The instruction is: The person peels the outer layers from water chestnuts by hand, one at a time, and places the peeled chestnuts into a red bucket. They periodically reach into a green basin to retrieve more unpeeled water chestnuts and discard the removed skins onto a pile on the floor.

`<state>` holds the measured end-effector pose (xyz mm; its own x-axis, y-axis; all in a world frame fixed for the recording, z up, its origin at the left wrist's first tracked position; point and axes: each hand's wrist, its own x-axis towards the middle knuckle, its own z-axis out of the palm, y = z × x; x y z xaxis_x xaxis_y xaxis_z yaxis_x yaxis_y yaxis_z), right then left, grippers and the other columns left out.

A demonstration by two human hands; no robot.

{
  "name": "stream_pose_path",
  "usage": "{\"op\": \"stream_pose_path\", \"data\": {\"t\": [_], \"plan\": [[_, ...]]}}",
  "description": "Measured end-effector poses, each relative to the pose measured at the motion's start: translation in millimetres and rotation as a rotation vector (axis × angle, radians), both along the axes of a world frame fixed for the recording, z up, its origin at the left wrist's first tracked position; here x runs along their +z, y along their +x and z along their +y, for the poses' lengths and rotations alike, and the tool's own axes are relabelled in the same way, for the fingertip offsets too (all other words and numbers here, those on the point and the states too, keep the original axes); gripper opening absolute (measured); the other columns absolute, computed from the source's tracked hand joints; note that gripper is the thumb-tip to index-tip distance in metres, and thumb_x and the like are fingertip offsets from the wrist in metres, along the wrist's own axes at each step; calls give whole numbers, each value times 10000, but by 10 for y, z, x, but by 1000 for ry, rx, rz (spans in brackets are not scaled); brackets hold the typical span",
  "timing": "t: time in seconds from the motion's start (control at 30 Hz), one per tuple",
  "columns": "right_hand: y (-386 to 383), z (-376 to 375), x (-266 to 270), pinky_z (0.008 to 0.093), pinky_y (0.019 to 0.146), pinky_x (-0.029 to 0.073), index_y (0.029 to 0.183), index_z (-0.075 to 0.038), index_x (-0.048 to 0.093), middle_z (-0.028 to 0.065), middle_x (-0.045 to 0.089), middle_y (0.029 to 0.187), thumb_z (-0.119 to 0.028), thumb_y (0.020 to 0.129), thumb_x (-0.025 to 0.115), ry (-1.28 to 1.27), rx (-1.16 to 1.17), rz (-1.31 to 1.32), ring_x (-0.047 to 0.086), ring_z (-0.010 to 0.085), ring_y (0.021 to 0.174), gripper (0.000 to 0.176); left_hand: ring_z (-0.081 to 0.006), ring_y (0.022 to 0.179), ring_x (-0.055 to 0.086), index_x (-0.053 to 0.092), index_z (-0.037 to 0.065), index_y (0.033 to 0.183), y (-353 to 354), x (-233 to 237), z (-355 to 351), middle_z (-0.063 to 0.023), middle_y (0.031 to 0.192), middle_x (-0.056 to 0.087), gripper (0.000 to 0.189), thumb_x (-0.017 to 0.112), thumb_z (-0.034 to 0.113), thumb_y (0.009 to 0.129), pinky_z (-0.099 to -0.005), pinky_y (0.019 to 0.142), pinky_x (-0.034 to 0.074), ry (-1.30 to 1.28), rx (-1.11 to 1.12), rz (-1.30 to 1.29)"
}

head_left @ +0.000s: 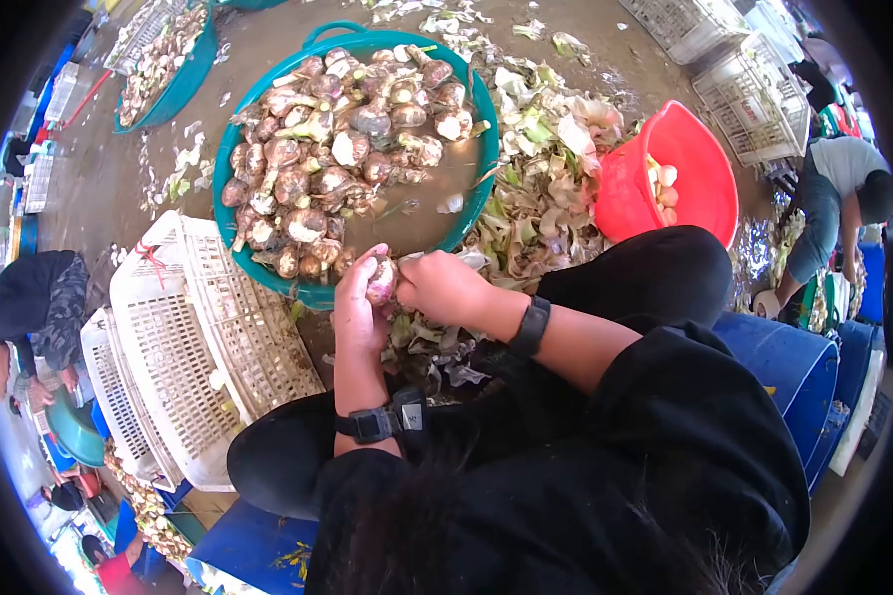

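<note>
A purplish bulb (381,282) is held in my left hand (357,305), whose fingers wrap round its left side. My right hand (443,288) is closed against the bulb's right side; whatever else its fingers grip is hidden. Both hands are over the near edge of a round green tub (491,119), which holds many brown and purple bulbs (308,183) in muddy water. Peeled leaves and skins (551,149) lie heaped right of the tub. Beside them, a red basin (700,174) leans with several pale peeled bulbs (662,188) inside.
White plastic crates (184,327) stand at the left, with others (754,99) at the upper right. A second green tub (184,89) is at the upper left. Blue drums (779,362) are at the right. People work at the left (40,297) and right (833,198).
</note>
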<state>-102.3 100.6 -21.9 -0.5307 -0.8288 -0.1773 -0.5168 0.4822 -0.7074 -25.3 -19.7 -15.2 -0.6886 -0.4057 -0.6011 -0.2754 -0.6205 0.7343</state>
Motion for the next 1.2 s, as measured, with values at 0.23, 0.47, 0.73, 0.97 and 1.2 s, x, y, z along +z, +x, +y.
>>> {"op": "stream_pose_path", "data": {"t": [0.23,0.47,0.73,0.97,1.2], "plan": [[-42,153,98,285,504,454,758,4,586,73,540,596,-234,880,483,-264,-286,-1110,581,162,633,287,-150,857,546,508,5,1188,49,169,-95,-76,1038,564,444,476,304,861,-275,754,444,-12,-147,125],[-93,115,-151,391,583,453,732,3,621,171,585,644,-219,806,580,-71,-426,-443,583,307,609,237,-239,859,553,365,13,1282,155,205,220,-148,995,560,592,614,46,746,-344,749,446,-1012,-579,118],[-115,202,0,278,653,462,969,-44,571,27,604,860,-212,904,471,-761,-503,-1448,561,103,780,206,-307,1091,503,532,18,1121,110,-1,153,-157,1224,489,301,541,19,820,-379,893,434,-925,-235,283],[-226,737,453,359,821,439,1043,0,525,90,573,991,-188,857,518,-736,-424,-982,549,187,933,265,-112,753,597,556,85,1031,231,-246,-263,-13,872,620,370,594,379,810,-265,598,528,330,606,159],[-386,800,304,427,599,500,824,-37,524,149,603,867,-218,832,438,-977,-388,-1691,596,281,756,200,-84,561,483,565,147,934,314,-74,-390,25,744,570,338,465,462,863,-204,455,378,345,525,23]]}}
